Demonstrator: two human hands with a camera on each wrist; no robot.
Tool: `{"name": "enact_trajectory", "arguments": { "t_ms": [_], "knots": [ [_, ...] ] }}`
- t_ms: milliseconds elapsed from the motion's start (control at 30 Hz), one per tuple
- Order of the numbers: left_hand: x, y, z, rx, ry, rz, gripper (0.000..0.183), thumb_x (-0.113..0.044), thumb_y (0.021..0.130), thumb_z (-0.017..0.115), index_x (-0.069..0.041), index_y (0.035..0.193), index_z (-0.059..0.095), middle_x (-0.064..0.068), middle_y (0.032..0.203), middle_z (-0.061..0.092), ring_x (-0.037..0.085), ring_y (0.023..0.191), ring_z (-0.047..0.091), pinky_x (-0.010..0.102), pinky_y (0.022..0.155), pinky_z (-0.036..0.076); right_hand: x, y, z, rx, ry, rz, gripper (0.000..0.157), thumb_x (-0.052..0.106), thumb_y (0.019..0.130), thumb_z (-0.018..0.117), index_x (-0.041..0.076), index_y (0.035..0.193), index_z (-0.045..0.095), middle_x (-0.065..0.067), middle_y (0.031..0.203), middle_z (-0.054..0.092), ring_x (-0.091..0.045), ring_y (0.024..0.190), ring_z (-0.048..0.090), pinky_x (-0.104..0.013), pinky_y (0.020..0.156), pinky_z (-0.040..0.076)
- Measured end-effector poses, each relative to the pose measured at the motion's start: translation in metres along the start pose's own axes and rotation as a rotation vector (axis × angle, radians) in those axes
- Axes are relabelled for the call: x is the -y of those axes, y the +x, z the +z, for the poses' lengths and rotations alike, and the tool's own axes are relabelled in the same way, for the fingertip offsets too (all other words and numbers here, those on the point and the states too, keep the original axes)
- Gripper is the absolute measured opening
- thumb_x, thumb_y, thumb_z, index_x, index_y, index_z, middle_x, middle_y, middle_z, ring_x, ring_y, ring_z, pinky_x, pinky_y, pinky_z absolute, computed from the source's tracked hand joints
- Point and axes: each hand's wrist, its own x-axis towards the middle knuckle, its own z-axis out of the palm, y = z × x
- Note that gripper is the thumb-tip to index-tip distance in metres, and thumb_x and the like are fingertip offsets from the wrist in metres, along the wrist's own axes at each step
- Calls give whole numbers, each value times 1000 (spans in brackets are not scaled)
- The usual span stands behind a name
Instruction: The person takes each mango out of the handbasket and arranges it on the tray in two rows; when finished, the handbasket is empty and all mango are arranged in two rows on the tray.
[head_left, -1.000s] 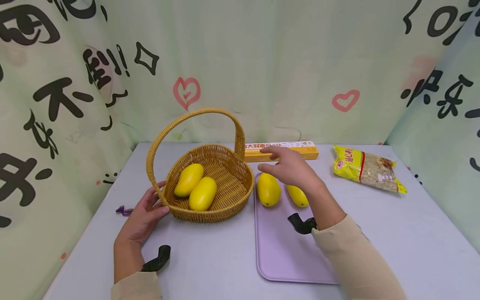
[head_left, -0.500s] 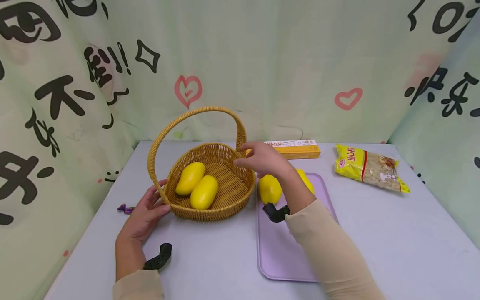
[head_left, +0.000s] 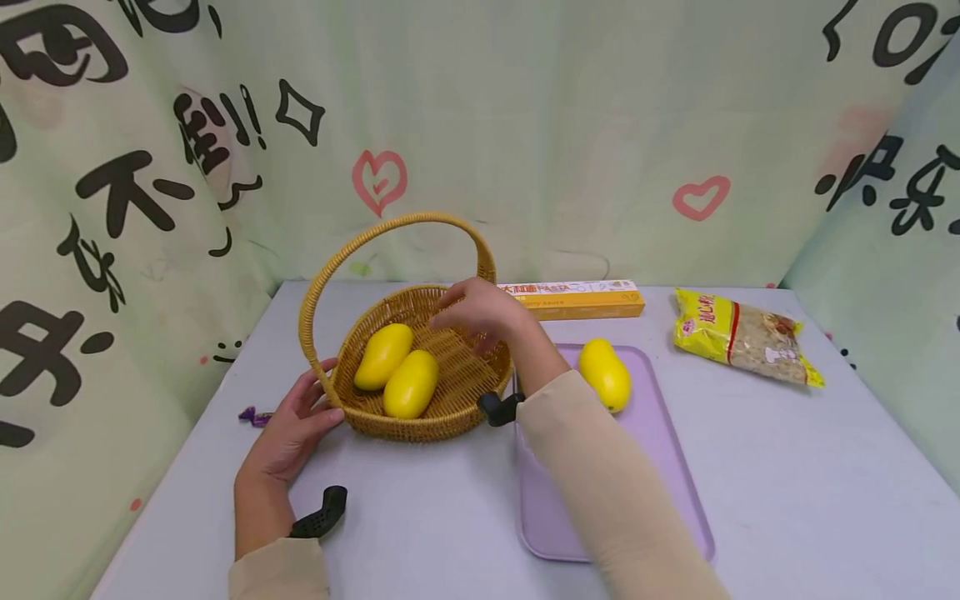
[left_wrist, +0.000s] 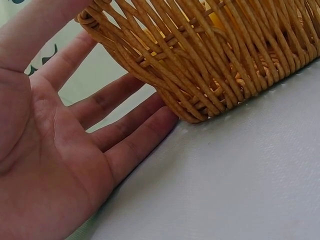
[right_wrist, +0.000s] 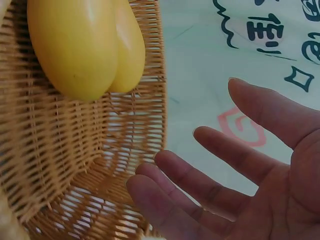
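A woven basket (head_left: 420, 429) with a tall arched handle holds two yellow mangoes (head_left: 411, 385) in its left part. Against its left end rests my left hand (head_left: 288, 433); in the left wrist view the straight, spread fingers touch the outer wicker wall (left_wrist: 220, 65). My right hand (head_left: 483, 312) hangs over the right side of the basket, holding nothing, its fingers loosely bent and apart in the right wrist view. Another mango (head_left: 604, 375) lies on the lilac tray (head_left: 660, 475); my right arm hides part of that tray.
Behind the tray lies a long orange and white pasta box (head_left: 577, 302). A yellow-ended bag (head_left: 746, 337) of pale contents is at the back right. A small purple wrapped candy (head_left: 255, 417) lies left of the basket. A printed curtain (head_left: 525, 125) encloses the table.
My right hand has moved left from above the tray to over the basket, still holding nothing. My left hand stays against the basket. The arm now covers the tray's left mango.
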Motion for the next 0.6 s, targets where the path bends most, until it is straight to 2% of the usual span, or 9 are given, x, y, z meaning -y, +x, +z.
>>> {"name": "enact_trajectory", "arguments": {
  "t_ms": [133,300,467,600],
  "knots": [
    [0,-1,-1,6,-10,-1,76,-9,99,68,-30,162,29,10,173,16,35,150,32,54,125,23,4,11,9,28,40,21,50,31,94,75,13,139,63,-9,137,59,-39,115,61,-48,83,62],
    [-1,-1,-3,-6,-9,2,77,-8,98,69,-30,161,30,10,173,15,37,151,31,57,125,21,10,23,18,85,80,36,56,28,95,75,11,145,57,-11,148,53,-44,131,57,-56,95,57],
    [1,1,-2,-8,-20,2,76,-8,98,69,-30,161,31,9,172,17,36,150,33,57,125,22,13,33,25,116,72,78,54,27,94,76,11,143,59,-11,148,53,-43,132,55,-57,96,56],
    [2,2,-2,-11,-42,-3,76,-6,98,69,-30,160,33,9,172,18,37,150,34,57,125,22,12,39,29,179,38,114,50,26,93,78,13,139,63,-12,151,51,-44,131,54,-58,97,56]
  ]
}}
